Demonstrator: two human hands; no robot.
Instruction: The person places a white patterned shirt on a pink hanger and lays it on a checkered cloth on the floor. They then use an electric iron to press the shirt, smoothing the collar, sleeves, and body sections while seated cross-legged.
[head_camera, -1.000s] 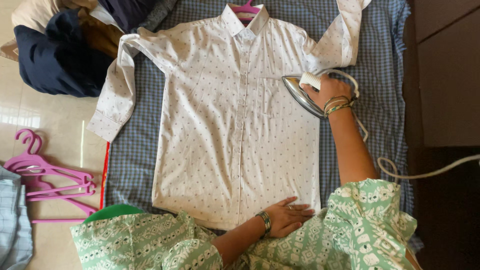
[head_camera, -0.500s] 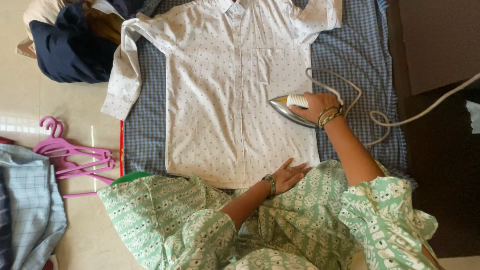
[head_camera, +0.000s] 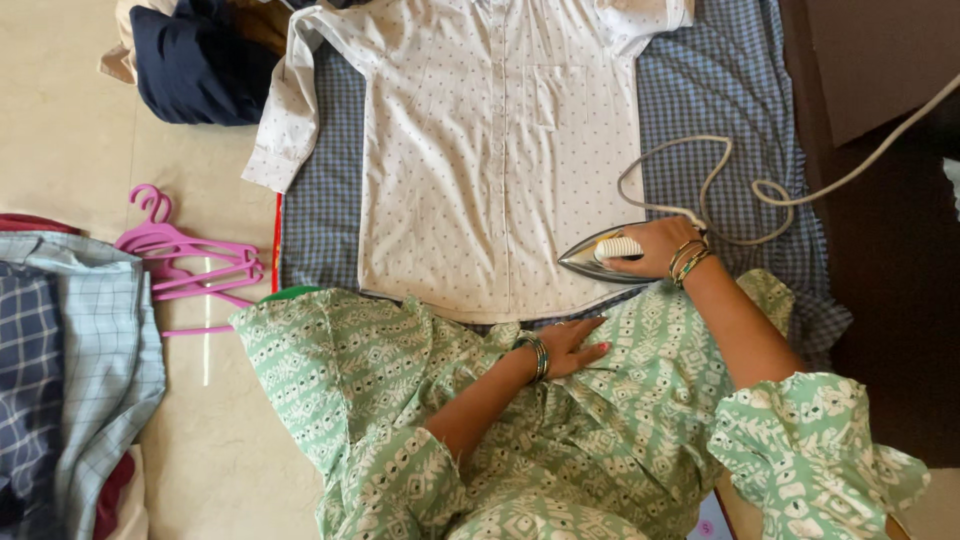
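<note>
Folded checked clothes (head_camera: 70, 370) and pink hangers (head_camera: 190, 262) are seen at left, the white dotted shirt (head_camera: 490, 150) is spread buttoned on the checked cloth (head_camera: 720, 90), mostly smooth, its hem steadied by the flat left hand (head_camera: 572, 347) while the iron (head_camera: 605, 256) is gripped by the right hand (head_camera: 655, 248).

No packages, labels, signs or screens show in this view — only cloth, clothing, hangers and an iron with its cord lie on the floor.
</note>
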